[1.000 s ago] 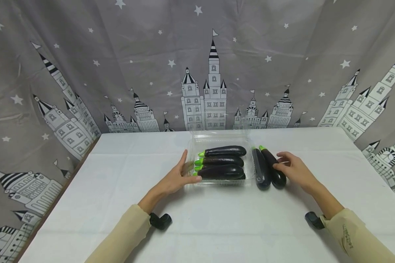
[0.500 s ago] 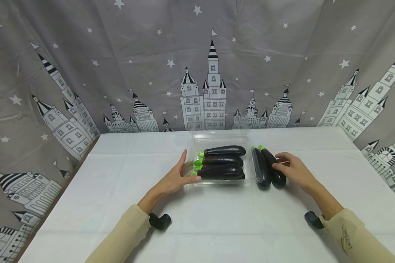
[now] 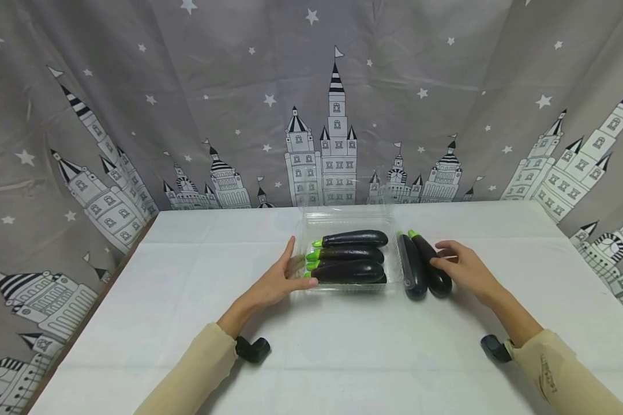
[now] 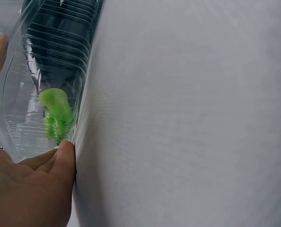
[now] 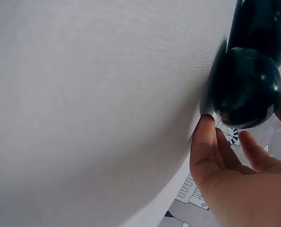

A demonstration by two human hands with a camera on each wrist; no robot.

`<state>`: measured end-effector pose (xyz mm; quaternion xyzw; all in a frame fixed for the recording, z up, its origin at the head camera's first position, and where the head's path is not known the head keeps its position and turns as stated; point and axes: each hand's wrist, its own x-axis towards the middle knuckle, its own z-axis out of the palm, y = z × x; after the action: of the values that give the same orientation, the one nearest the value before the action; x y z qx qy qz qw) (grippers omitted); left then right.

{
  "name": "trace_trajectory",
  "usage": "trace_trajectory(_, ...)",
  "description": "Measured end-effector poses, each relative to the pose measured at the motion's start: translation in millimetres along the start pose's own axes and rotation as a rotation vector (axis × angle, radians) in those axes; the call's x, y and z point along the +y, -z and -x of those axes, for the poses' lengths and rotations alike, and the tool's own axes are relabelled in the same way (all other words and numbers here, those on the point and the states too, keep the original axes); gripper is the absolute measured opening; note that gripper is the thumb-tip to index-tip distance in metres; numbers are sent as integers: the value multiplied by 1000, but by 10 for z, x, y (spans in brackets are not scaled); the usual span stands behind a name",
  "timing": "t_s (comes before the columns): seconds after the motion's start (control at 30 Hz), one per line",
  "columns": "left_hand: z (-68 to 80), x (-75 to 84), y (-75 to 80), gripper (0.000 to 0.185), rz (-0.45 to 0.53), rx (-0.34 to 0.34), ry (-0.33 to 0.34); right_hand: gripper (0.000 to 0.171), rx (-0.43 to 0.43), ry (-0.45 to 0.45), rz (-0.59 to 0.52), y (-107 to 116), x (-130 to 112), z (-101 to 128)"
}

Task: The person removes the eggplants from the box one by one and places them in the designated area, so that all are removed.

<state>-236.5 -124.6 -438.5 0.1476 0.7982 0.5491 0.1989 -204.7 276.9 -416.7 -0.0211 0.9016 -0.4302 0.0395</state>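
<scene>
Eggplant (image 3: 430, 264) at centre right of the head view, just beside its twin (image 3: 413, 272) – our right hand (image 3: 459, 266) curls loosely against it, not clamped. Our left hand (image 3: 280, 279), fingers straight, braces the clear clamshell tray (image 3: 307, 230) – we judge to steady it

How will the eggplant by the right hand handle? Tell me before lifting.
The outer eggplant is round-bodied and lies loose on the tablecloth, so it may roll. Its glossy skin looks slippery. It seems stiff, holding its shape beside the right hand.
</scene>
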Motion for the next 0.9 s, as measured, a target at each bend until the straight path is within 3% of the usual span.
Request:
trace_trajectory(0.47, 5, 7, -6, 116, 4, 2, 7, 55, 3, 4, 9, 71, -27, 51)
trace_trajectory(0.9, 1, -8, -3, 116, 16, -3, 3, 47, 131, 75, 12, 150, -278, 98)
